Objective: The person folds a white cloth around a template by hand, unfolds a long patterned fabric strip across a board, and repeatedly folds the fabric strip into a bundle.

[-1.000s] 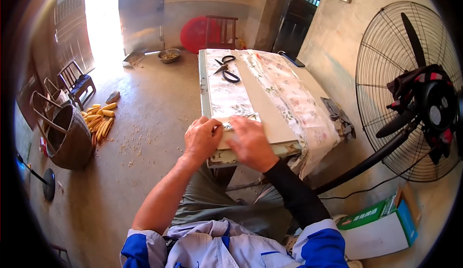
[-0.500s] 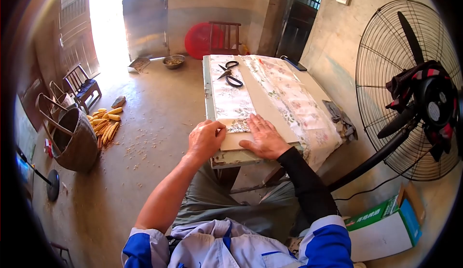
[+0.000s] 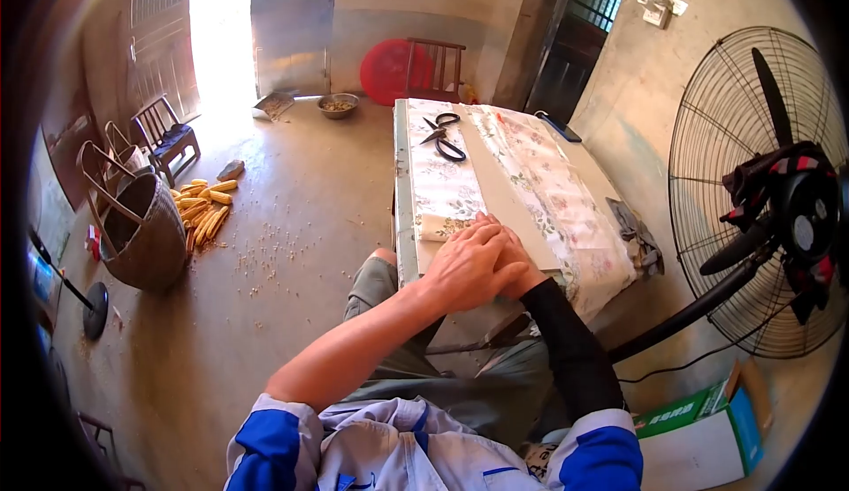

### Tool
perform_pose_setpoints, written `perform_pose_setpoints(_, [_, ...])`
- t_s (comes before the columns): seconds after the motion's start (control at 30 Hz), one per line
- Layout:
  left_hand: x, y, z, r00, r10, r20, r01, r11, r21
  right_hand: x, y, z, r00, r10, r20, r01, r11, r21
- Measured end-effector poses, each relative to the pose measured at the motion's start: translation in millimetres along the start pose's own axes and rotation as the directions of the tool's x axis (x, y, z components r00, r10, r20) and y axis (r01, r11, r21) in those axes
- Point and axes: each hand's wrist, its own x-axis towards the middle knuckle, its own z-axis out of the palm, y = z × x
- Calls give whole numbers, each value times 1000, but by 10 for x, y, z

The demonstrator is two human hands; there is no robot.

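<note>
My left hand (image 3: 467,268) lies across my right hand (image 3: 520,266), its fingers stretched out flat. Most of my right hand is covered; what shows of it rests palm down at the near edge of the table. Both press by the folded near end of a floral fabric strip (image 3: 442,186), whose fold (image 3: 435,227) shows left of the fingertips. Black-handled scissors (image 3: 447,137) sit with blades apart on the strip's far part. To the right, a wider floral fabric piece (image 3: 553,199) runs along the table and hangs over its near edge.
The table (image 3: 401,164) also holds a phone (image 3: 562,129) and a grey rag (image 3: 635,235). A large fan (image 3: 761,190) stands at right, above a green-and-white box (image 3: 699,429). Corn cobs (image 3: 205,213), a basket (image 3: 146,235) and a red round object (image 3: 385,71) are on the floor.
My left hand has left the fold's left side and moved right onto my right hand. The view has shifted slightly, so the room appears further right.
</note>
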Motion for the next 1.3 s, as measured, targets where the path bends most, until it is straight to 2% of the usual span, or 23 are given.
perform_pose_setpoints(0.07, [76,-172,153,997,-62,34,59,994,88,40,-47,-109,994,71,86,-92,958,273])
perform_pose_setpoints(0.1, [104,-238,111,986,-125,110,123,992,30,14,-85,-263,992,78,102,-103,958,267])
perform_pose_setpoints(0.2, [103,-271,-24,943,-254,213,220,960,170,13,-155,-342,985,135,106,-161,939,304])
perform_pose_setpoints(0.23, [104,-257,-111,927,-266,266,227,959,168,19,-163,-366,983,147,109,-174,933,316])
perform_pose_setpoints(0.3, [37,-364,-126,932,-251,262,175,944,279,4,-192,-474,985,137,104,-162,944,288])
perform_pose_setpoints(0.37, [-64,-453,-180,936,-233,264,124,920,372,-25,-186,-426,992,119,31,-123,954,274])
perform_pose_setpoints(0.4, [-116,-498,-225,937,-229,263,122,922,367,-6,-198,-448,994,107,-7,-101,959,265])
perform_pose_setpoints(0.5, [-280,-593,-332,939,-222,264,121,928,351,48,-245,-501,974,201,104,-225,914,336])
perform_pose_setpoints(0.6, [-367,-603,-434,938,-190,291,68,922,382,37,-242,-500,977,199,82,-215,910,353])
perform_pose_setpoints(0.8, [-355,-522,-484,918,-219,331,69,910,409,40,-314,-572,968,246,51,-248,897,366])
perform_pose_setpoints(0.9, [-363,-531,-484,918,-217,332,72,914,399,120,-487,-556,990,124,-65,-90,918,387])
perform_pose_setpoints(1.03, [-403,-697,-427,920,-164,357,0,909,416,180,-913,-587,974,84,-209,29,874,485])
perform_pose_setpoints(1.13, [-396,-671,-444,921,-175,349,8,902,432,59,-908,-599,973,113,-199,-8,887,461])
perform_pose_setpoints(1.17, [-408,-647,-424,940,-165,299,30,912,408,-16,-885,-636,987,117,-112,-53,889,455])
perform_pose_setpoints(1.3, [-400,-596,-434,948,-158,276,29,907,420,-265,-605,-631,981,192,-33,-167,918,360])
